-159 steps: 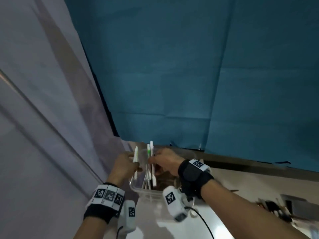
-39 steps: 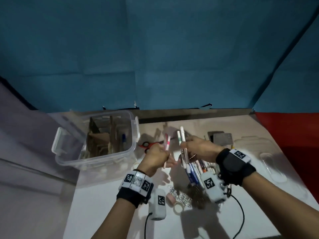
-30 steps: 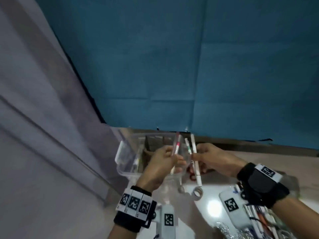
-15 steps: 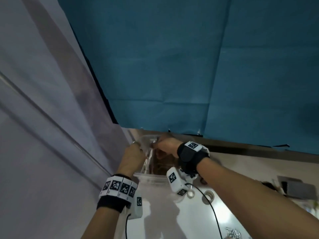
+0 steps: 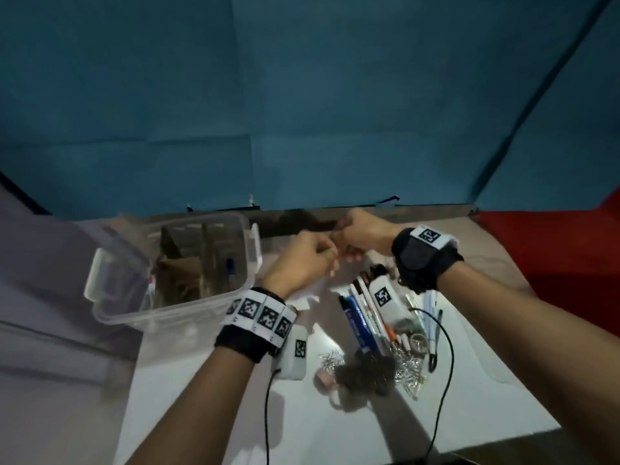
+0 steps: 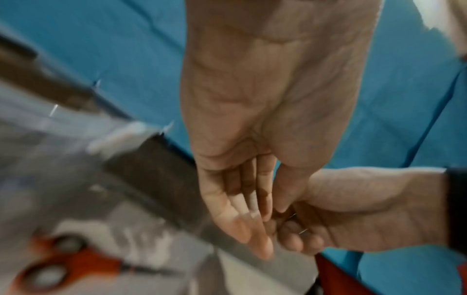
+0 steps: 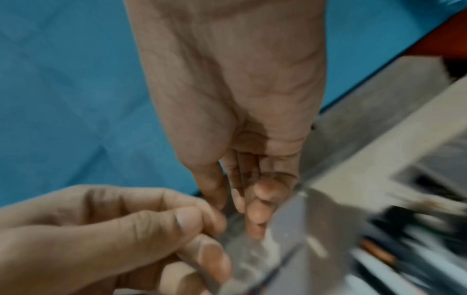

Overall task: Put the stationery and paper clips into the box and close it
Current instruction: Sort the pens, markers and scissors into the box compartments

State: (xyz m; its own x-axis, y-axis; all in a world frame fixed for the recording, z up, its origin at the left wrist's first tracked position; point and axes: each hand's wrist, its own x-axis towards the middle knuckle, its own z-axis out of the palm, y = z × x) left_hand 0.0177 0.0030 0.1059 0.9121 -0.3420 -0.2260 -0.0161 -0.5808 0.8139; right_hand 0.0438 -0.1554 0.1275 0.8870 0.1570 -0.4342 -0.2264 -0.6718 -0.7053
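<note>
Clear box [image 5: 174, 310] open at left, pens [image 5: 364, 322], seemingly paper clips [image 5: 407, 369] heaped right

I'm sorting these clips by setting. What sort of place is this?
Probably a staged recording setup, not a lived-in office: a white table backed by a blue cloth backdrop, with a clear plastic box, pens and paper clips laid out on it.

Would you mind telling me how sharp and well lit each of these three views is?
Head view: dim, with glare on the white table and a dark smear over the paper clips. Left wrist view: left hand fairly sharp, red scissors smeared by motion. Right wrist view: soft throughout; the pens are only streaks.
</note>
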